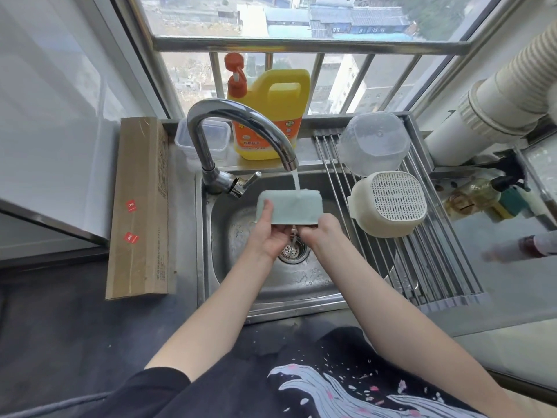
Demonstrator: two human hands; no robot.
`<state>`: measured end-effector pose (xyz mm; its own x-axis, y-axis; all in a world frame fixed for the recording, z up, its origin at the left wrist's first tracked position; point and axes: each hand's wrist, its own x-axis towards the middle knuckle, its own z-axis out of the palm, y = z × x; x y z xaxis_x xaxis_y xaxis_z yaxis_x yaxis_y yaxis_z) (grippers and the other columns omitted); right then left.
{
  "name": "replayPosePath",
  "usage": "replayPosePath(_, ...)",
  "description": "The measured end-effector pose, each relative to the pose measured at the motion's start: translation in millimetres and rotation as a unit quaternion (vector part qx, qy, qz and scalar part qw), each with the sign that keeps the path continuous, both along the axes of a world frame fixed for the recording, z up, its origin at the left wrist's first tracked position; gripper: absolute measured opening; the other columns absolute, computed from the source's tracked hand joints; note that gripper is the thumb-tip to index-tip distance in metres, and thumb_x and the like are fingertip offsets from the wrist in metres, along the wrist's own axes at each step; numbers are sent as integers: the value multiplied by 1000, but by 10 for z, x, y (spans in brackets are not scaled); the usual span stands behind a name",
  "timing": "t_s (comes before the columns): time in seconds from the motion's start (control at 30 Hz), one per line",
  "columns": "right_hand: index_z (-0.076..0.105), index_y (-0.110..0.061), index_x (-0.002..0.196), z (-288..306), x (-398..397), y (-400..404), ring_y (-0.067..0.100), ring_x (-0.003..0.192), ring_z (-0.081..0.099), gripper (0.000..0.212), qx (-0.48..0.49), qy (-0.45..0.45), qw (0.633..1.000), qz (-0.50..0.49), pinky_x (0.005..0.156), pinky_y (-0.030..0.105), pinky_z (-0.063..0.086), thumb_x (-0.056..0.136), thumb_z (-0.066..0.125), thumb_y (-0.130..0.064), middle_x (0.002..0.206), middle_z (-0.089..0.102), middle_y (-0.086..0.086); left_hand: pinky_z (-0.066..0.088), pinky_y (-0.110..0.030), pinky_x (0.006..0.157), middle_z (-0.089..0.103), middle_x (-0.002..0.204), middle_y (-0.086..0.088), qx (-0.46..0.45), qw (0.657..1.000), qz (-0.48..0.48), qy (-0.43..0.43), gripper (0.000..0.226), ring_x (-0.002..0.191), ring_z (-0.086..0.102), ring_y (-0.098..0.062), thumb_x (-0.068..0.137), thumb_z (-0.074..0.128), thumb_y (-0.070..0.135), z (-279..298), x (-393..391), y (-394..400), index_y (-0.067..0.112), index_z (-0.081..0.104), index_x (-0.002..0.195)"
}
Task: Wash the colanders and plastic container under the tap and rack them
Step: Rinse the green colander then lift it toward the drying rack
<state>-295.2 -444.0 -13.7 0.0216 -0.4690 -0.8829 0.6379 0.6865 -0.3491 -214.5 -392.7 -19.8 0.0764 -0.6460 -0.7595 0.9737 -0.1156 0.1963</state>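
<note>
Gripping the green colander (294, 208) under running tap (241, 128) water: left hand (269, 233), right hand (321, 233).

A container (291, 208) sits over the sink (271, 285), under the tap (238, 128), with the left hand (266, 233) and right hand (321, 232) at its near edge. Right of the sink, a rack (428, 267) carries a colander (391, 203) (upside down) and, behind it, a tub (373, 143). A bottle (271, 116) stands behind the tap; a box (138, 206) lies on the worktop (60, 312) to the left.
</note>
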Motion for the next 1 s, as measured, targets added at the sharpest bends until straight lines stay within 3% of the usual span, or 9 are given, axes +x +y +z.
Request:
replayPosePath(0.13,58,0,96,19,-227,83,27,57,70,25,-8,-89,995,-43,54,36,59,100,46,-22,87,67,15,56,-34,47,69,57,-12,57,996,67,22,23,47,68,-21,89,63,25,-19,239,-30,3,58,84)
replayPosePath(0.3,57,-6,104,103,-215,47,26,81,69,19,-65,-103,992,8,73,41,57,101,41,-18,88,68,17,55,-33,43,71,66,-14,67,996,10,54,27,55,69,-24,88,65,29,-108,306,110,3,61,91)
replayPosePath(0.4,54,-3,110,115,-142,50,22,85,63,23,-130,6,987,98,64,37,58,102,41,-20,97,65,15,57,-34,47,62,97,-19,97,988,-112,32,56,81,63,-28,94,49,44,-263,321,220,1,44,128)
replayPosePath(0.47,54,-3,119,117,-135,73,21,85,61,34,-177,152,952,199,67,33,54,103,39,-28,104,63,12,56,-49,74,45,129,-27,115,964,-239,-7,73,110,54,-40,94,39,55,-304,358,309,4,23,144)
replayPosePath(0.57,61,-8,107,150,-165,132,23,82,57,42,-318,375,784,378,71,33,43,103,29,-36,94,62,9,36,-65,94,20,149,-32,57,945,-321,-36,84,133,29,-53,87,22,74,-203,442,336,18,22,149)
replayPosePath(0.7,54,-7,95,101,-206,326,32,66,58,35,-488,525,382,584,57,35,37,102,33,-34,76,64,17,41,-64,93,54,131,-24,-71,942,-326,22,89,119,51,-43,78,31,81,-36,469,240,11,57,127)
replayPosePath(0.73,54,-7,93,86,-208,379,32,60,60,34,-515,546,309,584,50,33,36,101,36,-34,71,65,15,45,-62,90,62,122,-20,-74,940,-332,-4,82,112,56,-39,80,35,78,-17,459,230,12,62,120)
replayPosePath(0.87,55,-14,75,-12,-289,452,22,42,56,17,-601,581,145,530,42,23,23,86,61,-25,52,60,0,56,-48,75,63,95,-9,37,937,-278,-207,29,75,61,-24,89,50,33,-21,397,207,11,59,105)
replayPosePath(1.0,60,-18,79,-126,-469,460,22,65,58,19,-592,584,83,550,57,30,39,68,72,-10,71,62,-2,58,-51,72,63,102,-13,69,896,-299,-321,28,85,64,-30,85,48,7,-41,306,192,10,50,113)
